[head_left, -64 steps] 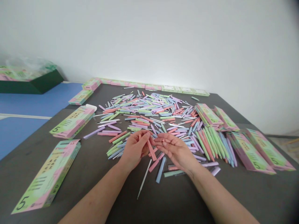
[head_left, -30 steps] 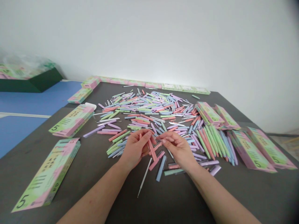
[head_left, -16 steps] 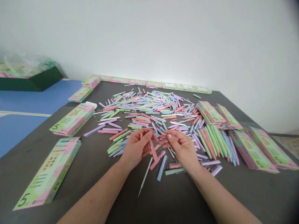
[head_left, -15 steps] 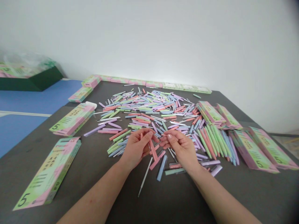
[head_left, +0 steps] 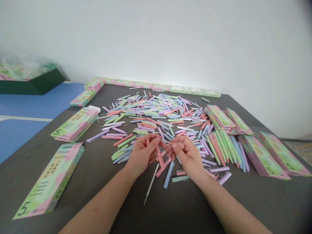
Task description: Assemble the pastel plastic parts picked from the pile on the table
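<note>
My left hand (head_left: 141, 154) is closed around a coral-pink pen barrel (head_left: 159, 157), which slants down between the fingers. Close beside it, my right hand (head_left: 188, 156) pinches something small near the left fingertips; its kind is hidden by the fingers. A white pen refill (head_left: 151, 185) lies on the table just below the hands. Next to it is a blue pen piece (head_left: 168, 175) in clear wrapping. Beyond the hands spreads a loose heap of pastel pen parts (head_left: 156, 109) and white refills.
Upright green-and-pink boxes stand left (head_left: 48, 182) and right (head_left: 265, 157). A row of assembled-looking pens (head_left: 225, 148) lies by the right boxes. More boxes (head_left: 161, 87) line the table's far edge by the wall. A dark green bin (head_left: 34, 81) sits on a blue surface at far left.
My right hand has moved slightly left, its fingertips now nearer the left hand. My left hand keeps its hold on the pink barrel.
</note>
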`<state>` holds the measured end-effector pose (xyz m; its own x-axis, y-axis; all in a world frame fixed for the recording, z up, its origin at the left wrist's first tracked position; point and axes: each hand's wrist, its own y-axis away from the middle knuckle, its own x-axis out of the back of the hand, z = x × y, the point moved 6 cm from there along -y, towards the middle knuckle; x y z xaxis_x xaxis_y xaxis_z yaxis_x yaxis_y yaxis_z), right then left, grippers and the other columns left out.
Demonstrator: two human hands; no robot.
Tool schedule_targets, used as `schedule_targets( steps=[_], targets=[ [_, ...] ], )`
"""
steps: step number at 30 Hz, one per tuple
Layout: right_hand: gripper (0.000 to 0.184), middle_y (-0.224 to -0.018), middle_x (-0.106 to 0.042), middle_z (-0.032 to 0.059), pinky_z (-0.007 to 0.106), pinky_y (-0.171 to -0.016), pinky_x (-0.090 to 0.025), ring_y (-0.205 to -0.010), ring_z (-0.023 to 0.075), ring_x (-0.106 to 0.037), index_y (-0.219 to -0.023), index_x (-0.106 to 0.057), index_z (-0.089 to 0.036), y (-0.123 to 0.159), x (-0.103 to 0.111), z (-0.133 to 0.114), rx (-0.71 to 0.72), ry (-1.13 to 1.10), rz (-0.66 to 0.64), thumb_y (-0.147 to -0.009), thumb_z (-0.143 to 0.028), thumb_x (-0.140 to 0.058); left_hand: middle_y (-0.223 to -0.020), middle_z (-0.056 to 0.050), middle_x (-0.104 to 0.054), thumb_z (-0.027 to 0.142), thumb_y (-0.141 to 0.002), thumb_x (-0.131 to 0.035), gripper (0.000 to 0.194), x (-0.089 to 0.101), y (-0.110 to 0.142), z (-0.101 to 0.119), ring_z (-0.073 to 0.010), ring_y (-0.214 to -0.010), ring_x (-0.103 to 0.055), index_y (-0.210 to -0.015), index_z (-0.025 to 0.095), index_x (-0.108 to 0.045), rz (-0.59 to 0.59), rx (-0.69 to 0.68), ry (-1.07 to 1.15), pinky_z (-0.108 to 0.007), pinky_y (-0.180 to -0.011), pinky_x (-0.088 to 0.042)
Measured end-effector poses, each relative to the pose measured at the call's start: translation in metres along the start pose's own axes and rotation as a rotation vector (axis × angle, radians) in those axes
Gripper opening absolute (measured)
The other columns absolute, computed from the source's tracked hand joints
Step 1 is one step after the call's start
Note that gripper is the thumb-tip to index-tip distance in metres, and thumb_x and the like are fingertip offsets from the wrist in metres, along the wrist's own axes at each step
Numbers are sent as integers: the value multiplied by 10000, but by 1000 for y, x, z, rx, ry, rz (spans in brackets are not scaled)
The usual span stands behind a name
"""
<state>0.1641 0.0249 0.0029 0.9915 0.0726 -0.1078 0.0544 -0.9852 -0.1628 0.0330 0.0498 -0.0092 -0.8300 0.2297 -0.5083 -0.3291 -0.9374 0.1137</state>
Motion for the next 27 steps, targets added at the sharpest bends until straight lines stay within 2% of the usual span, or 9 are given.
schedule_targets(
  steps=[15, 20, 22, 24, 25, 27],
  targets=[
    [131, -626, -631, -32, 213, -488, -465, -529, 99, -588, -914, -497, -198, 1, -5, 2, -5, 45, -14, -911, -325, -525, -674, -3, -671, 290, -766, -684, 187, -1, 2, -1, 14, -304, -282, -866, 149, -611, 6, 14, 0, -118, -290, -206],
    [154, -630, -624, -30, 218, -486, -462, -510, 97, -571, -905, -509, -198, 3, -5, 3, -31, 81, -9, -895, -347, -546, -391, 101, -413, 319, -755, -700, 207, -3, 2, -5, -2, -300, -231, -854, 152, -629, -29, 25, -1, -110, -308, -185],
    [158, -634, -609, -30, 227, -503, -467, -521, 100, -562, -935, -521, -199, 2, -5, 3, -36, 73, -21, -899, -352, -534, -450, 75, -501, 317, -749, -704, 215, -1, 1, -5, 3, -299, -242, -864, 151, -630, -23, 24, 0, -117, -304, -181],
    [174, -675, -605, -17, 242, -529, -475, -563, 111, -567, -973, -528, -200, 2, -5, 4, -47, 29, -49, -908, -361, -511, -612, 17, -632, 308, -740, -712, 232, 1, 0, -5, 12, -301, -269, -887, 147, -632, -6, 22, -3, -126, -297, -182],
    [183, -702, -606, -9, 248, -538, -477, -585, 116, -571, -986, -528, -200, 2, -5, 6, -57, 4, -61, -912, -366, -500, -677, -4, -661, 305, -738, -713, 239, 1, -1, -5, 15, -302, -281, -896, 145, -633, -3, 20, -3, -130, -295, -185],
    [189, -736, -609, 0, 248, -541, -473, -606, 119, -573, -996, -519, -202, 2, -5, 8, -79, -26, -80, -915, -371, -489, -684, -5, -659, 304, -743, -708, 234, 1, -1, -5, 15, -303, -288, -899, 144, -636, -11, 18, -8, -130, -296, -190]
  ],
)
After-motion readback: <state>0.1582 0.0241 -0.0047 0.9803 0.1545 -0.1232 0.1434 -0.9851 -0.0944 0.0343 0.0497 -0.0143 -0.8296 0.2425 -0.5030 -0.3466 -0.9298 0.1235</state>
